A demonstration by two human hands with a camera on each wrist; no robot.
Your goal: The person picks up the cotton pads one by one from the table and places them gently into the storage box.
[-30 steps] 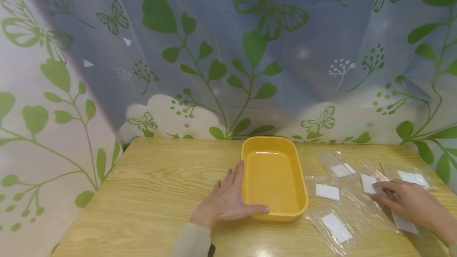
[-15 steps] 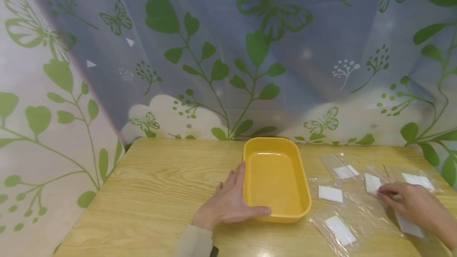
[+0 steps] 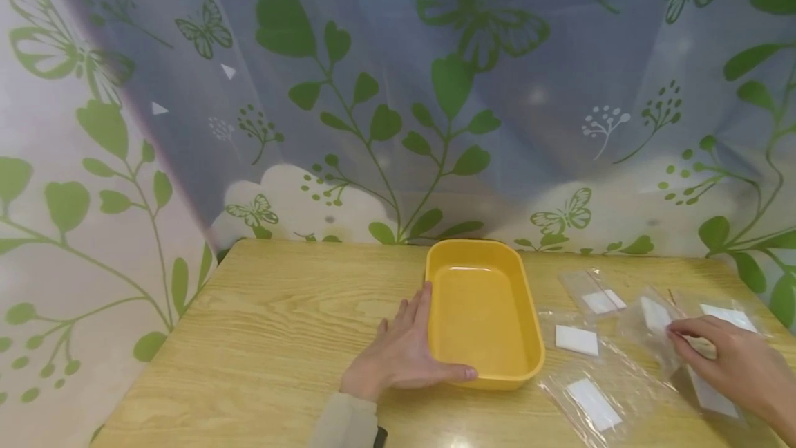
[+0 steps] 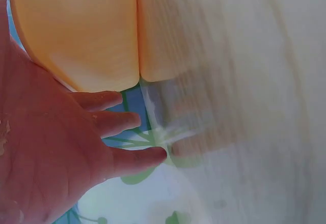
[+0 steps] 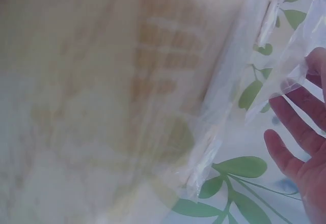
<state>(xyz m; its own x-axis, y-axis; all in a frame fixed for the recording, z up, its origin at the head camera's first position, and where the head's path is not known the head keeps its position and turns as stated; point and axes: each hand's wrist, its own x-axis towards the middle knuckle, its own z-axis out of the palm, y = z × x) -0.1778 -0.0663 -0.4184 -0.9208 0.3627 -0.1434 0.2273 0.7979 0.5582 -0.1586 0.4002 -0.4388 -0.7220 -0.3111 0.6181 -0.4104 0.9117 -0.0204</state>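
Observation:
A deep yellow plastic tray stands on the wooden table. My left hand lies along its left wall with fingers extended and the thumb over the near left corner. In the left wrist view the left hand has its fingers straight beside the tray wall. At the right, my right hand pinches a clear plastic bag with a flat white piece inside, between thumb and forefinger. The right wrist view shows the bag hanging above the table from my right hand.
Several more clear bags with white pieces lie right of the tray: one bag at the front, one bag beside the tray, one bag behind, another bag at far right. A patterned curtain hangs behind the table.
My right hand has drawn the pinched bag slightly up and to the right. My left hand stays on the tray. The whole view has shifted a little.

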